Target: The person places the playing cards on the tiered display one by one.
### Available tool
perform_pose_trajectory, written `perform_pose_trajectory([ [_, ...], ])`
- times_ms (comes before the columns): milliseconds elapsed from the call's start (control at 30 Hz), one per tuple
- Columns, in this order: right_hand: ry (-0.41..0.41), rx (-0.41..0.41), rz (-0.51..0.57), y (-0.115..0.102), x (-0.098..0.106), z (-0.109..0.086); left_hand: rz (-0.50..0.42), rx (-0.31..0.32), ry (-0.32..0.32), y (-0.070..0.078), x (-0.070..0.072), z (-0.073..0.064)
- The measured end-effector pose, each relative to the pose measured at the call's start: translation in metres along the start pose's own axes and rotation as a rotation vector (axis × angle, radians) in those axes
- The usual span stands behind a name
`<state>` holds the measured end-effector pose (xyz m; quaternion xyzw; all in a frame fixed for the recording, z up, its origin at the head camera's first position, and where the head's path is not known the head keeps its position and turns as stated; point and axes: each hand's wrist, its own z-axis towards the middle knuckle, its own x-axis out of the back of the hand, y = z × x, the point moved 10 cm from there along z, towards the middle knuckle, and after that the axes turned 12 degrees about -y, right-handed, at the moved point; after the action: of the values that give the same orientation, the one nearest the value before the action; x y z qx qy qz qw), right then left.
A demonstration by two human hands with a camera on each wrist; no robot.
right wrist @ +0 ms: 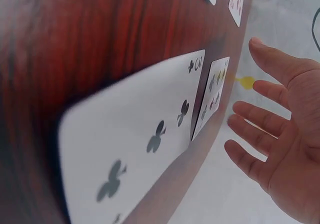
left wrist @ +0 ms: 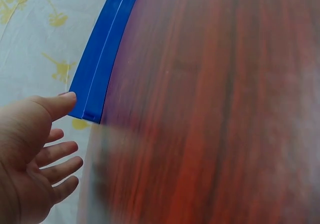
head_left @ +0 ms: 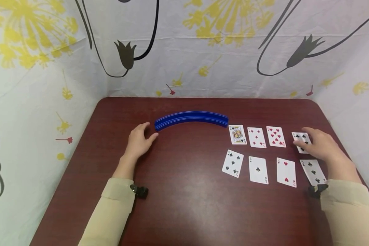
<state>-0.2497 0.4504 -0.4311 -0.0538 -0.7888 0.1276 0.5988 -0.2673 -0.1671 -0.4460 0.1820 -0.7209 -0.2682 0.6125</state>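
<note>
My left hand [head_left: 139, 140] is at the table's left side with its fingers loosely bent and nothing in them, near the left end of a curved blue card holder [head_left: 191, 117]. In the left wrist view the thumb overlaps the end of that holder [left wrist: 100, 59]. On the far right, my right hand [head_left: 323, 145] hovers over a clubs card [head_left: 302, 137] in the back row and partly hides it. Its fingers look relaxed and apart in the right wrist view. Just in front of that card lies the three of clubs [head_left: 312, 172], face up, also large in the right wrist view.
The back row also has the king of clubs [head_left: 237, 134], a diamonds card [head_left: 256, 137] and a hearts card [head_left: 276, 136]. In front lie a spades card [head_left: 232, 163], the ace of clubs [head_left: 258, 170] and the two of hearts [head_left: 286, 172]. Patterned cloth [head_left: 184, 68] borders the table.
</note>
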Motion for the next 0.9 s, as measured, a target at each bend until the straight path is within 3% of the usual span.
perform_pose_trajectory([
  [267, -0.043, 0.009, -0.007, 0.005, 0.001, 0.006, -0.022, -0.011, -0.002, 0.006, -0.001, 0.007],
  [633, -0.128, 0.007, -0.012, 0.013, -0.006, 0.009, -0.027, -0.004, -0.005, 0.003, -0.006, 0.016],
  [900, -0.129, 0.029, -0.029, 0.016, -0.009, 0.012, -0.027, 0.008, -0.004, 0.003, -0.008, 0.02],
])
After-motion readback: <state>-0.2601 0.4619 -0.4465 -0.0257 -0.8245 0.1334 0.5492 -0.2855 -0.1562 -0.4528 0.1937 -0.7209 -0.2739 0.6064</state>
